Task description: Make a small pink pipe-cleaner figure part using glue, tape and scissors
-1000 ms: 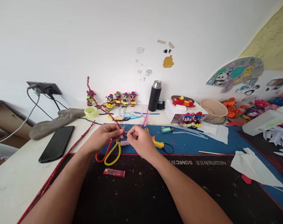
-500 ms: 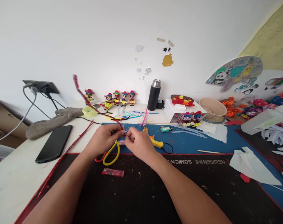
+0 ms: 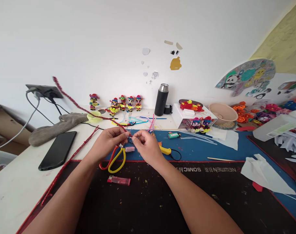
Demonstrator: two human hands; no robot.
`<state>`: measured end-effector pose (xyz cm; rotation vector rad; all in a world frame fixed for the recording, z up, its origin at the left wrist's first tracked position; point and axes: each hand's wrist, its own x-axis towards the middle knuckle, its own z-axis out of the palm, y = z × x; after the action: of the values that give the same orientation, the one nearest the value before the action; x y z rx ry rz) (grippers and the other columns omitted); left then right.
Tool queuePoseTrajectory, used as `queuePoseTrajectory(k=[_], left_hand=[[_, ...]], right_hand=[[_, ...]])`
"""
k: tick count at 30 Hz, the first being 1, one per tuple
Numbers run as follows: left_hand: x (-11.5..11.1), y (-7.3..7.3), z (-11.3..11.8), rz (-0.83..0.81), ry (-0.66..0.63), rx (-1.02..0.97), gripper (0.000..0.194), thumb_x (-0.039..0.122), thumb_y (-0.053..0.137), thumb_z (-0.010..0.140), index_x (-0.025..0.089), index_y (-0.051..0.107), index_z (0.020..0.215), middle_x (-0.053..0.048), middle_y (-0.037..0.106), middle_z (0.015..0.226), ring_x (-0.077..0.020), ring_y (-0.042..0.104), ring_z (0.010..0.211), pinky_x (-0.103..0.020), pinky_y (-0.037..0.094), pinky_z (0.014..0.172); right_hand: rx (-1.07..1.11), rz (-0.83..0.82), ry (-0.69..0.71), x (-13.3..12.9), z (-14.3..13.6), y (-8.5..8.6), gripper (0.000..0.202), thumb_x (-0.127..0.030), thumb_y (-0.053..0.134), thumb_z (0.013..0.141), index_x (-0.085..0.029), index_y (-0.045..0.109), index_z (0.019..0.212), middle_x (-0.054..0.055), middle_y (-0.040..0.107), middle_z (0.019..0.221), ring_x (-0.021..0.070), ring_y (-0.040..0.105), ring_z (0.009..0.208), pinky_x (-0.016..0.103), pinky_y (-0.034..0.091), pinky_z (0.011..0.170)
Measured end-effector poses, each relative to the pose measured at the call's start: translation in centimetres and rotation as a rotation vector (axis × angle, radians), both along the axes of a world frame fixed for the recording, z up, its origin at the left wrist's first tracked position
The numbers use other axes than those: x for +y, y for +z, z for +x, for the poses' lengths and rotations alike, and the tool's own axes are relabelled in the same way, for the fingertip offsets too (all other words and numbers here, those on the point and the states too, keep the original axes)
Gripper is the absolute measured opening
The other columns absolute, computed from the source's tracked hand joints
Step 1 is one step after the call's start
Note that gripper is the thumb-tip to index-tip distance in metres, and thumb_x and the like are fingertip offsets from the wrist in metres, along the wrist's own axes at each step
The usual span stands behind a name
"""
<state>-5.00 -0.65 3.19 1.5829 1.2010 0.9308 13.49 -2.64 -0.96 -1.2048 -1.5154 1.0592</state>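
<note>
A long dark red pipe cleaner (image 3: pixel 76 103) slants up to the left from between my hands, its far end in the air before the wall. My left hand (image 3: pixel 111 138) pinches it near its lower end. The fingertips of my right hand (image 3: pixel 144 143) are closed on the same end, close to the left fingertips. Just below my hands lie scissors (image 3: pixel 123 162) with red and yellow handles and a small pink piece (image 3: pixel 129 149). A pink lighter (image 3: pixel 118 180) rests on the black mat. Another red pipe cleaner (image 3: pixel 70 159) lies along the mat's left edge.
A phone (image 3: pixel 57 150) and a driftwood-like piece (image 3: pixel 57 128) lie at left. Several small figures (image 3: pixel 122 102) stand along the wall near a black flask (image 3: pixel 161 100). A yellow glue gun (image 3: pixel 165 150) lies right of my hands. Farther right are a white box (image 3: pixel 178 117) and a bowl (image 3: pixel 223 112).
The pipe cleaner's free end has swung left and the strand lies lower. My right hand has turned slightly, its fingertips now a little apart from the left ones.
</note>
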Motion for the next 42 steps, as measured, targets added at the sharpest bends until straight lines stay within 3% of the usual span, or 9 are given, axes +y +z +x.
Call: queuePoseTrajectory(k=[12,19,22,25,28,34,42], left_hand=[[0.0,0.0,0.0,-0.068,-0.054,-0.071,0.048,0.062,0.091,0.069,0.019,0.070,0.067,-0.002,0.068,0.065,-0.0170,0.058,0.062,-0.029,0.047,0.063],[0.3,-0.4,-0.4,-0.053,-0.063,-0.051,0.047,0.063,0.086,0.073,0.020,0.070,0.066,-0.002,0.068,0.065,-0.0178,0.058,0.063,-0.030,0.046,0.064],[0.3,-0.7,-0.4,0.018,-0.040,0.039,0.044,0.061,0.080,0.079,0.020,0.070,0.067,-0.002,0.068,0.065,-0.0183,0.057,0.063,-0.030,0.045,0.064],[0.1,-1.1,-0.2,0.216,0.026,0.212,0.036,0.054,0.072,0.087,0.020,0.072,0.072,-0.003,0.071,0.069,-0.0198,0.060,0.067,-0.031,0.043,0.066],[-0.1,-1.4,0.0,0.322,-0.007,0.273,0.032,0.049,0.067,0.092,0.021,0.073,0.076,-0.004,0.075,0.079,-0.0210,0.064,0.075,-0.030,0.045,0.070],[-0.1,-1.0,0.0,0.203,-0.012,0.202,0.042,0.058,0.067,0.092,0.021,0.066,0.073,0.001,0.063,0.066,-0.0168,0.052,0.064,-0.028,0.041,0.062],[0.1,-0.3,0.0,0.014,-0.038,-0.018,0.047,0.063,0.086,0.076,0.020,0.068,0.072,-0.001,0.066,0.066,-0.0167,0.056,0.063,-0.028,0.046,0.063]], right_hand=[[0.202,-0.061,-0.019,0.2,0.0,0.2,0.020,-0.044,0.064,0.089,-0.024,0.058,0.087,-0.009,0.049,0.054,0.0120,0.041,0.042,0.025,0.032,0.045],[0.043,0.051,-0.022,-0.2,0.0,0.4,0.011,-0.033,0.062,0.087,-0.024,0.056,0.081,-0.008,0.047,0.056,0.0129,0.043,0.050,0.026,0.030,0.050],[-0.044,0.085,-0.002,-0.4,0.1,0.5,0.009,-0.028,0.061,0.085,-0.025,0.054,0.080,-0.009,0.047,0.056,0.0128,0.042,0.050,0.027,0.029,0.051],[-0.155,0.119,0.019,-0.5,0.1,0.6,0.010,-0.025,0.061,0.084,-0.025,0.052,0.079,-0.009,0.048,0.056,0.0131,0.044,0.050,0.027,0.029,0.054],[-0.229,0.121,0.015,-0.5,0.1,0.4,0.011,-0.024,0.062,0.084,-0.025,0.052,0.078,-0.008,0.049,0.055,0.0136,0.045,0.051,0.027,0.029,0.055],[-0.087,0.029,-0.017,-0.1,0.0,-0.1,0.009,-0.031,0.063,0.087,-0.024,0.058,0.084,-0.008,0.051,0.057,0.0142,0.046,0.051,0.027,0.030,0.052],[0.130,-0.049,-0.010,0.2,0.1,0.0,0.016,-0.040,0.063,0.091,-0.024,0.060,0.089,-0.007,0.052,0.056,0.0132,0.045,0.046,0.025,0.033,0.048]])
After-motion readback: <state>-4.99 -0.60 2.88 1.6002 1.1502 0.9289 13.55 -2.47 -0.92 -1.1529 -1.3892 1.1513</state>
